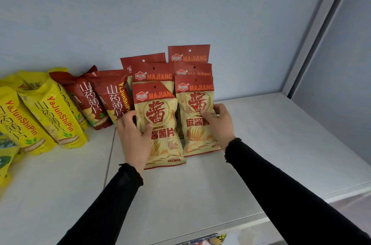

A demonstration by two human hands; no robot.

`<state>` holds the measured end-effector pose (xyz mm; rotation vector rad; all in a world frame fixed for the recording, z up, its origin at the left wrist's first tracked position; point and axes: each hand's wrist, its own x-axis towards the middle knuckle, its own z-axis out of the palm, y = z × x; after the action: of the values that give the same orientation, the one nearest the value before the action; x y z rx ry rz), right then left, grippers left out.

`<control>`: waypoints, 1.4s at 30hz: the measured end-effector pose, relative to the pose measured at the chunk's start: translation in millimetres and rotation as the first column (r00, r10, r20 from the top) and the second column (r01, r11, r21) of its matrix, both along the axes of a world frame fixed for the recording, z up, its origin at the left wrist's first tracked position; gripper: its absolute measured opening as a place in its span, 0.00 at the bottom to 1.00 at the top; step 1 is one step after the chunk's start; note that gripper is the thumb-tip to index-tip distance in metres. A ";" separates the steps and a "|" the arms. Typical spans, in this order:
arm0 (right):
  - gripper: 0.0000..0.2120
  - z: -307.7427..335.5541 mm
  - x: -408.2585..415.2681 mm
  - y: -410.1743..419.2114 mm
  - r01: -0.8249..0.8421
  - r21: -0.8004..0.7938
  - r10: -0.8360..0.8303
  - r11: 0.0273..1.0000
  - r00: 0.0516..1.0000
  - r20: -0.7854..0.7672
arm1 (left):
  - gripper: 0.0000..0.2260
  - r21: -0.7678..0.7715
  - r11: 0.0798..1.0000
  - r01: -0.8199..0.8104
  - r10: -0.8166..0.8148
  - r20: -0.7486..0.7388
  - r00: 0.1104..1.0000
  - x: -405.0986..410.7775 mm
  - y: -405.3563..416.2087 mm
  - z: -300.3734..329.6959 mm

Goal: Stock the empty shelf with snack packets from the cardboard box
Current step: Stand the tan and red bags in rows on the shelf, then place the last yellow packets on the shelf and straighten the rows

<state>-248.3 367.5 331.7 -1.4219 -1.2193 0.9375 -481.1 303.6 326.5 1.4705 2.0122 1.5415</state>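
At frame centre on the white shelf [261, 144], the left hand [133, 136] pinches the front MAJIANG packet [160, 124] (thumb across its face); the right hand [219, 122] pinches the neighbouring packet [197, 130].

Both arms reach forward in black sleeves, the left hand [134, 136] curled round the left edge of a packet [160, 124] with its thumb on the front, while the right hand [220, 122] grips another packet's [197, 120] right side, thumb across its face.
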 end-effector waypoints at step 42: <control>0.19 -11.2 129.5 -196.8 0.156 0.208 -0.257 0.966 0.674 0.692 | 0.22 -0.241 0.716 0.656 -0.601 -0.691 0.402 151.4 -59.8 9.4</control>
<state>-118.8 170.7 320.5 -1.8472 -1.5920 0.0947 -329.7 243.7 335.9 2.7888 1.2843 0.7028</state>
